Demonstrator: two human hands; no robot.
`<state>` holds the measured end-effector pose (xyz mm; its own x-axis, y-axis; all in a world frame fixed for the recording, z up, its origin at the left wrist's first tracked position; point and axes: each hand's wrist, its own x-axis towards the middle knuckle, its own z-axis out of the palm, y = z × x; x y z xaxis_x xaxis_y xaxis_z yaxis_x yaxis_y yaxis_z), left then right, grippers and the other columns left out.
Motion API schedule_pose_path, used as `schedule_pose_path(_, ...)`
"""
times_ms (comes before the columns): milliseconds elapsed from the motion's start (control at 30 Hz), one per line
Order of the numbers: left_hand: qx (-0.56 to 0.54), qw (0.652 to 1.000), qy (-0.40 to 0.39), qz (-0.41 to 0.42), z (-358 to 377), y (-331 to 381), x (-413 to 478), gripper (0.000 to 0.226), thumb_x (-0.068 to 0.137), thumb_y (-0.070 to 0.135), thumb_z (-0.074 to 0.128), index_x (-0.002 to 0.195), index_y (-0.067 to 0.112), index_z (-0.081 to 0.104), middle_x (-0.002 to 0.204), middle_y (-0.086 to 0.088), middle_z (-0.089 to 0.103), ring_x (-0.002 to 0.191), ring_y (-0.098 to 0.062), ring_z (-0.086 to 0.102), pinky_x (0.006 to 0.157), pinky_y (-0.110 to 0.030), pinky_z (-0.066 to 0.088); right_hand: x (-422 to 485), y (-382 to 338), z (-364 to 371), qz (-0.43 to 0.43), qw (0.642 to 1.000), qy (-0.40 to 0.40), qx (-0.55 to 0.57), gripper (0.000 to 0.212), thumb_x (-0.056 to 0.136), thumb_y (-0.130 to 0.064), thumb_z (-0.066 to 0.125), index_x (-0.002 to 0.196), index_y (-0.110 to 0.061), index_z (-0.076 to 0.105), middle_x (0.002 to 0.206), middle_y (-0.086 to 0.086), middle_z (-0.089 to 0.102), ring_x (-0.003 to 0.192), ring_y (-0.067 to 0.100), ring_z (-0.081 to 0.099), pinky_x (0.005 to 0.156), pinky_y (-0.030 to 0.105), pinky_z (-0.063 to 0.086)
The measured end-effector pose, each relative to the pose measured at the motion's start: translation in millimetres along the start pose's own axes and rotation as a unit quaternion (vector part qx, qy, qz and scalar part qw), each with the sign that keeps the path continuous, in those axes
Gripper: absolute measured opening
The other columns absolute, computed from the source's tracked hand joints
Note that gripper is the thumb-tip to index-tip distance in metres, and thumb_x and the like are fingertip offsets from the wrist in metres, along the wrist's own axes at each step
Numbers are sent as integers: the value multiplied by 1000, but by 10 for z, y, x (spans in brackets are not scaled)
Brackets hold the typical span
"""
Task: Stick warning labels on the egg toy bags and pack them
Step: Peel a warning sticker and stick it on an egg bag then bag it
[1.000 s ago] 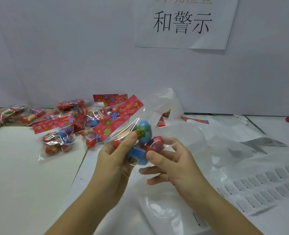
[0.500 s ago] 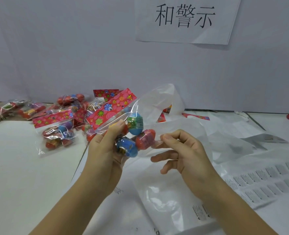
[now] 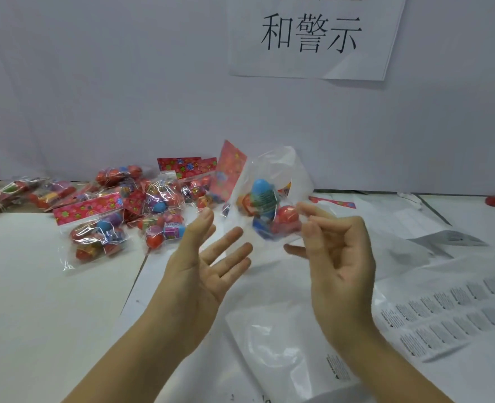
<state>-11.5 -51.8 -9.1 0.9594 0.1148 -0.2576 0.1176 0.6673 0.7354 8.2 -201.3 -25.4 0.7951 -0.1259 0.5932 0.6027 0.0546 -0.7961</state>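
Right hand (image 3: 338, 254) grip pinches the egg toy bag (image 3: 265, 207); left hand (image 3: 208, 257) spread open, palm up.

Head view, down onto near table (image 3: 37, 286)

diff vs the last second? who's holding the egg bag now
The left hand let go of the egg toy bag and now sits open, palm up, beside it. The right hand now pinches the bag alone at its lower right corner, and the bag has swung upright, red header card up. Unchanged: the pile of egg bags at back left, the label sheet at right, the clear plastic bags in front.
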Motion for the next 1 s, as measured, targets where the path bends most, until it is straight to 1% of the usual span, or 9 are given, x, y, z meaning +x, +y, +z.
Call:
schedule_pose_path(67,-5,999,-42,18,-18,-13,-27,76,69,46,82,131,10,56,117,-13,71,105,-32,70,90,-43,56,-63,41,-24,-167,977,-60,-119,6,95,-21,57,99,-24,57,122,-5,66,113,14,63,85,35,56)
schedule_pose_path(133,-19,991,-125,43,-22,-20,-72,79,61,48,85,127,10,64,125,-14,67,111,-28,67,89,-38,57,-125,70,-3,-292,915,-124,-247,8,93,-21,62,100,-18,60,121,8,66,113,23,63,87,37,55)
schedule_pose_path(200,-1,984,-172,52,-20,-13,-109,73,57,54,85,118,18,70,121,-11,69,111,-24,67,84,-32,58,-174,93,47,-341,867,-160,-326,13,90,-29,67,95,-18,71,118,10,68,112,27,64,84,40,57)
schedule_pose_path(267,39,988,-139,52,-31,-9,-106,59,59,50,84,109,20,73,109,-7,73,103,-22,70,78,-29,58,-196,82,79,-342,857,-177,-342,23,87,-38,68,96,-18,75,119,7,68,112,23,63,88,39,54)
schedule_pose_path(367,59,994,-71,57,-33,8,-54,52,66,25,81,113,11,65,98,-9,74,87,-21,72,70,-28,60,-182,48,61,-268,915,-148,-264,28,91,-40,59,110,-20,60,120,-4,61,111,12,57,93,27,48)
schedule_pose_path(467,48,995,-53,66,-26,26,-32,48,61,23,71,107,14,63,95,-10,76,83,-24,75,63,-30,61,-106,-15,44,-42,989,-62,-124,21,84,-43,59,103,-38,51,102,-20,58,94,7,59,79,16,49)
schedule_pose_path(600,39,996,-55,58,-53,25,10,43,61,21,68,103,17,62,93,-10,77,82,-25,75,67,-35,62,29,25,-3,189,973,-107,-79,25,86,-56,51,87,-32,56,82,-12,65,69,12,63,55,22,52)
schedule_pose_path(800,54,995,-53,62,-66,43,43,53,54,23,74,105,18,62,93,-10,77,85,-28,75,65,-38,63,10,35,-8,199,960,-173,-97,23,98,-32,45,81,-28,59,76,-9,67,63,11,62,52,23,52)
schedule_pose_path(1000,37,996,-30,76,-62,88,43,65,51,19,77,114,10,61,102,-14,75,89,-29,74,60,-33,61,19,0,-9,175,965,-169,-98,29,84,-50,46,80,-27,63,76,-16,67,64,5,60,55,17,48)
